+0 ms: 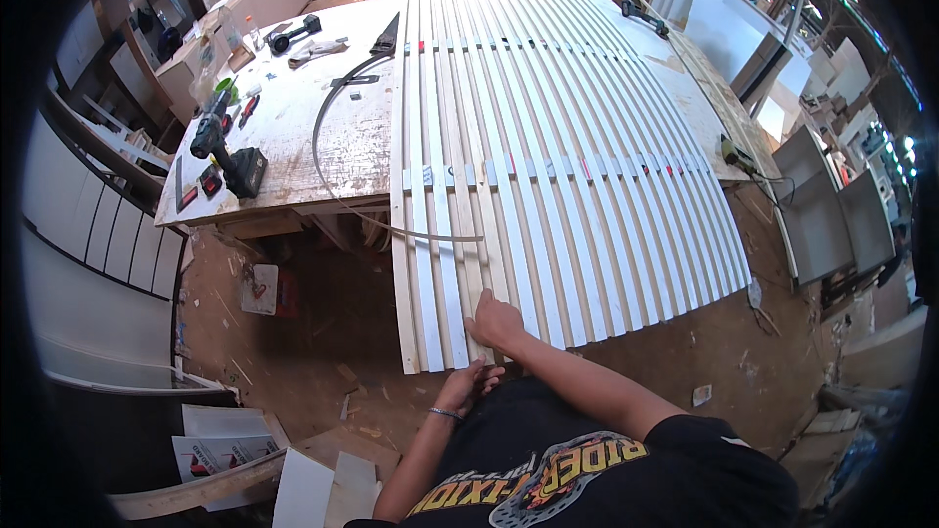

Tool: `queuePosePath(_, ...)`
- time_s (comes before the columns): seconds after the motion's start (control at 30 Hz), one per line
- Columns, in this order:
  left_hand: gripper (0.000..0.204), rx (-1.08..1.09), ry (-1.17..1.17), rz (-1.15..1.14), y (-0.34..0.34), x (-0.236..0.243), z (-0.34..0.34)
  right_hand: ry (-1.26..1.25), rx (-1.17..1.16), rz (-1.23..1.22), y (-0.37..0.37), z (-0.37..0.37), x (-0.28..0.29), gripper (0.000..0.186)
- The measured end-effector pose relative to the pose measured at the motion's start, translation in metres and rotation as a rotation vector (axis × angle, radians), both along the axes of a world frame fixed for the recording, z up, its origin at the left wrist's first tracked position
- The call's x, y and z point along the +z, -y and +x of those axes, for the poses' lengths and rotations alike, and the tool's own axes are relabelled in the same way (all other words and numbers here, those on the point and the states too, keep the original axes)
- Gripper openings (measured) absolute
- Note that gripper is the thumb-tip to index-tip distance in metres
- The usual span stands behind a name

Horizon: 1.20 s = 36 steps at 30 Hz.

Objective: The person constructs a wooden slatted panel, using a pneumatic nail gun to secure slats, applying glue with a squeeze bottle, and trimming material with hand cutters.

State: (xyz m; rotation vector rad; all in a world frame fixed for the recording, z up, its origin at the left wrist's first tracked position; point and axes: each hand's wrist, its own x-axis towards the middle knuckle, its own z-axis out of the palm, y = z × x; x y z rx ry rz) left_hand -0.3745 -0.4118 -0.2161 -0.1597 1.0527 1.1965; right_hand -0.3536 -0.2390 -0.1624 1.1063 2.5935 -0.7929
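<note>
A long ribbed panel (548,235) of white and pale wooden slats lies over the bench, jutting past its near edge. My right hand (494,321) rests on a bare slat near the lower left, index finger stretched up along it, thumb apart. Below it my left hand (469,381) has its fingers curled at the panel's near end; what they grip is unclear. A thin curved strip (323,176) reaches from the bench across the left slats, ending above my right hand.
The bench (284,127) holds a cordless drill (225,156) at left, another power tool (293,34), small hand tools and a right-side tool (734,154) with a cord. A red-and-white container (269,288) sits on the floor. Boards (836,215) and cabinets crowd both sides.
</note>
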Motion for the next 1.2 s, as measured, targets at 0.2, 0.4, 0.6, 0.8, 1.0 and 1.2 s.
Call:
queuePosePath(0.2, 0.044, 0.007, -0.017, 0.024, 0.003, -0.001, 0.003, -0.031, -0.024, 0.002, 0.003, -0.001, -0.003, 0.053)
queuePosePath(0.4, 0.044, -0.017, -0.187, 0.047, 0.005, -0.008, 0.017, 0.008, -0.024, -0.005, -0.002, 0.0, 0.006, 0.056)
queuePosePath(0.6, 0.045, -0.033, -0.238, 0.044, 0.005, 0.003, 0.015, -0.019, 0.0, 0.008, 0.001, 0.0, 0.005, 0.059)
queuePosePath(0.8, 0.052, -0.456, -0.348, 0.09, 0.0, 0.029, -0.007, -0.033, -0.011, 0.033, -0.001, 0.004, -0.006, 0.059)
queuePosePath(1.0, 0.048, -0.124, -0.675, 0.064, -0.055, 0.078, -0.112, -0.052, 0.019, 0.018, -0.006, 0.0, 0.004, 0.06)
queuePosePath(1.2, 0.065, 0.084, -0.983, -0.338, -0.149, 0.062, -0.199, 0.011, 0.062, -0.082, -0.016, 0.0, 0.013, 0.064)
